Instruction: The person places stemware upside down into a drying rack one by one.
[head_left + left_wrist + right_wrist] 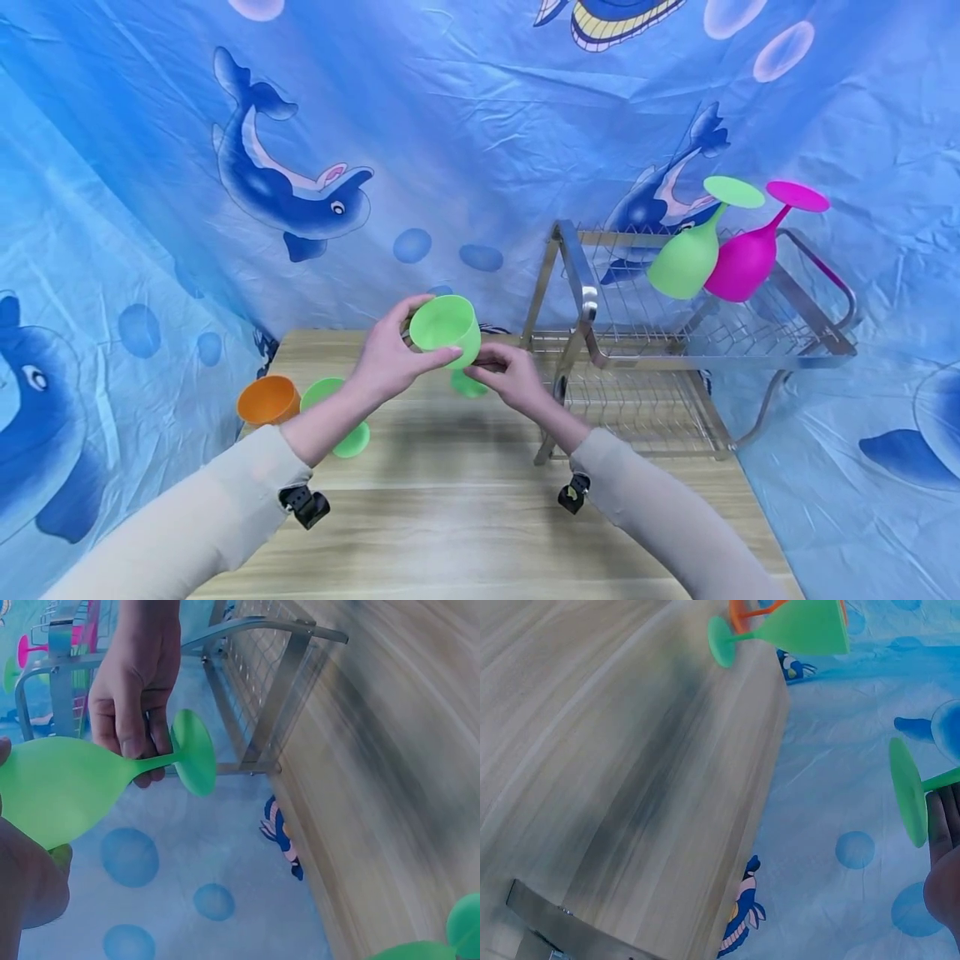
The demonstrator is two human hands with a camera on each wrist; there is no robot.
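A green plastic wine glass [444,327] is held above the table, its bowl tilted toward the head camera. My left hand [393,354] grips the bowl, thumb along the near side and fingers behind. At the stem, my right hand [510,375] pinches it between thumb and fingers, just by the round foot [195,752], as the left wrist view shows. In the right wrist view only the foot and a bit of stem of the glass [907,792] appear, beside the fingertips of the right hand [945,862].
A two-tier metal dish rack [697,362] stands on the right of the wooden table [450,517]. Upside down on its top tier lean a green wine glass [684,262] and a magenta one [744,265]. At left are an orange glass [268,400] and another green glass [351,440].
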